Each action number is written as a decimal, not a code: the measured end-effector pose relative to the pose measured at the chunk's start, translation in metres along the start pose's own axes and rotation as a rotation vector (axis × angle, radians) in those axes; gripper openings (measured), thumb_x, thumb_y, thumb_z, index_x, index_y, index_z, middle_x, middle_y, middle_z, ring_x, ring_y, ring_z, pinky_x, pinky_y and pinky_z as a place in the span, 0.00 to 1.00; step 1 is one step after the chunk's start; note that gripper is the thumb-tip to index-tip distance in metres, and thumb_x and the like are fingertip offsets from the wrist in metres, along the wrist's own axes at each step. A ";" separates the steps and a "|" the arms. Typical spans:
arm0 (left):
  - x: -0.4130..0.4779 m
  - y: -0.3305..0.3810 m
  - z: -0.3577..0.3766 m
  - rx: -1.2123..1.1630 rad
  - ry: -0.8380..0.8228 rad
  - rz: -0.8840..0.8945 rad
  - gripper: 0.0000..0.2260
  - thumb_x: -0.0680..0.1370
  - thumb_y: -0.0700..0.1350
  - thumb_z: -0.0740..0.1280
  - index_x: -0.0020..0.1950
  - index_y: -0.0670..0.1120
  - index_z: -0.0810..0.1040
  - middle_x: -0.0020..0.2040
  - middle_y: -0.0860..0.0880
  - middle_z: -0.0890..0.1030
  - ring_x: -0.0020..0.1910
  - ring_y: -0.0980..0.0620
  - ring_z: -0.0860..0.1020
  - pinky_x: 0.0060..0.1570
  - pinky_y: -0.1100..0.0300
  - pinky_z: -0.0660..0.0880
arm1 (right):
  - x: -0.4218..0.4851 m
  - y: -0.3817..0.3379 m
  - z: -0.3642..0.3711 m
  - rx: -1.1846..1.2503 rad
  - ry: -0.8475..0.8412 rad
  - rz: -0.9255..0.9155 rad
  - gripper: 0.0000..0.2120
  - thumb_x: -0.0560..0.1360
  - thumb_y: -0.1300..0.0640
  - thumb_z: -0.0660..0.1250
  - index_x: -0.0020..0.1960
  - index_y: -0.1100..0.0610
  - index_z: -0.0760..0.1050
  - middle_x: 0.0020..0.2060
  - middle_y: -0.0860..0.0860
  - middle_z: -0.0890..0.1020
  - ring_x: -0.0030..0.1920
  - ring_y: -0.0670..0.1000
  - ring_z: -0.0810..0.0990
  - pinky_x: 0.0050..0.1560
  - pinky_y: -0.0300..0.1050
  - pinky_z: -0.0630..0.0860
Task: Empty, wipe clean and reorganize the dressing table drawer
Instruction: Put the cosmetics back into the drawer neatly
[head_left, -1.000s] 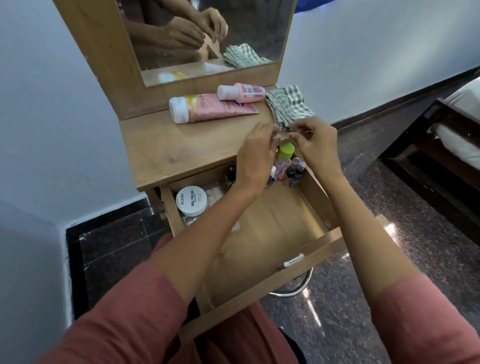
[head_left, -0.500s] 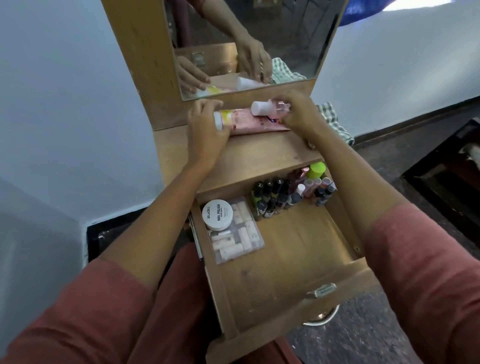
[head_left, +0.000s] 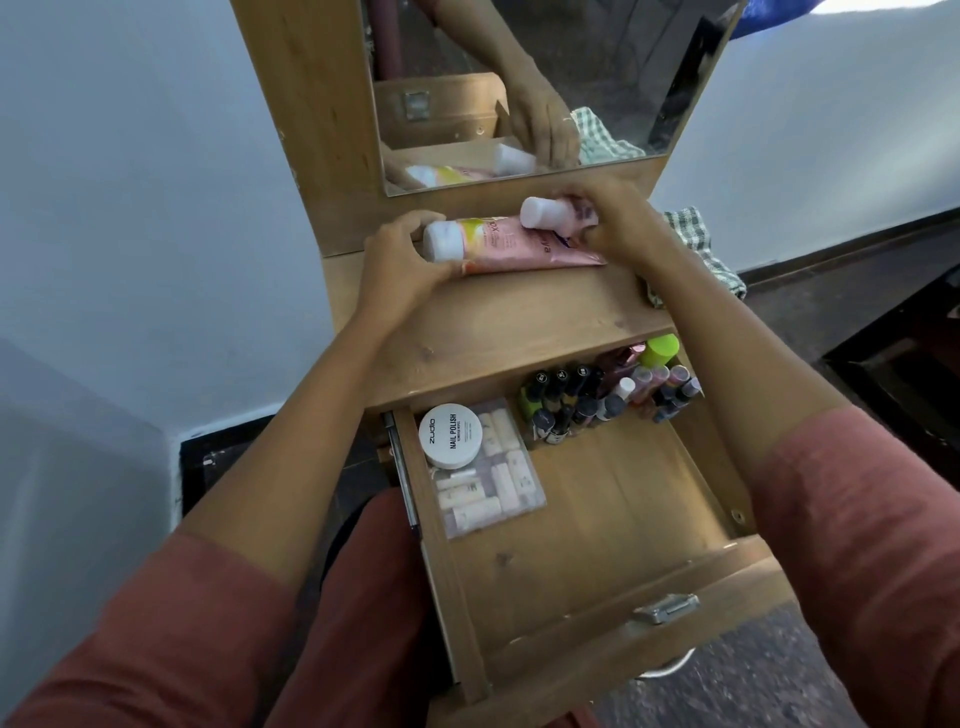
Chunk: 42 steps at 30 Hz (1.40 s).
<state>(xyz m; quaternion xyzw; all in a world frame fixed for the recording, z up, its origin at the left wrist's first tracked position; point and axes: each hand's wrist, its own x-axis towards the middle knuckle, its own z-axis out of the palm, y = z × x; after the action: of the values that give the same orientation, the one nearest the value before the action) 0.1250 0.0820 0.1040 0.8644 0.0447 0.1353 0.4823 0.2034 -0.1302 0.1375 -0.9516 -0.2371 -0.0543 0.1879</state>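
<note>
Can't read small bottle (head_left: 551, 213) label; only see part of checked cloth (head_left: 698, 247) past R forearm. Gripping pink tube (head_left: 519, 250) cap end w/ L hand (head_left: 400, 262), bottle w/ R hand (head_left: 618, 226), at bench (head_left: 493, 325) back, above open drawer (head_left: 623, 512).

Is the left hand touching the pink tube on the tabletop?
Touching. The head view shows the left hand curled round the white-capped end of the pink tube.

Your way into drawer (head_left: 597, 545): front half bare wood. Back left blocked by clear box (head_left: 511, 483) with white jar (head_left: 451, 435); back right by nail polish bottles (head_left: 571, 400), under surface (head_left: 498, 332) overhang.
</note>
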 end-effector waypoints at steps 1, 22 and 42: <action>-0.002 0.000 -0.002 -0.014 0.011 0.000 0.23 0.66 0.41 0.76 0.60 0.43 0.76 0.57 0.46 0.79 0.55 0.54 0.76 0.54 0.60 0.75 | -0.001 -0.002 -0.001 0.002 -0.009 -0.017 0.18 0.69 0.67 0.65 0.58 0.62 0.76 0.54 0.59 0.80 0.55 0.57 0.76 0.52 0.48 0.71; -0.119 0.032 -0.035 -0.183 -0.059 -0.072 0.27 0.64 0.43 0.77 0.62 0.44 0.77 0.59 0.50 0.79 0.54 0.58 0.78 0.51 0.71 0.76 | -0.104 -0.044 -0.049 0.046 -0.288 -0.069 0.27 0.69 0.67 0.69 0.67 0.60 0.68 0.59 0.58 0.75 0.54 0.52 0.73 0.52 0.36 0.69; -0.207 0.021 0.071 -0.092 -0.261 -0.129 0.22 0.65 0.37 0.76 0.57 0.43 0.77 0.52 0.50 0.79 0.50 0.56 0.76 0.41 0.77 0.69 | -0.209 0.024 -0.003 0.155 -0.627 0.242 0.21 0.70 0.64 0.69 0.61 0.54 0.70 0.55 0.52 0.77 0.55 0.52 0.75 0.60 0.52 0.72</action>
<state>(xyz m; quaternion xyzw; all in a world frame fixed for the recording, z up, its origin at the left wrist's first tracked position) -0.0553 -0.0302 0.0468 0.8470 0.0307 -0.0076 0.5306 0.0304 -0.2407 0.0919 -0.9260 -0.1722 0.2819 0.1828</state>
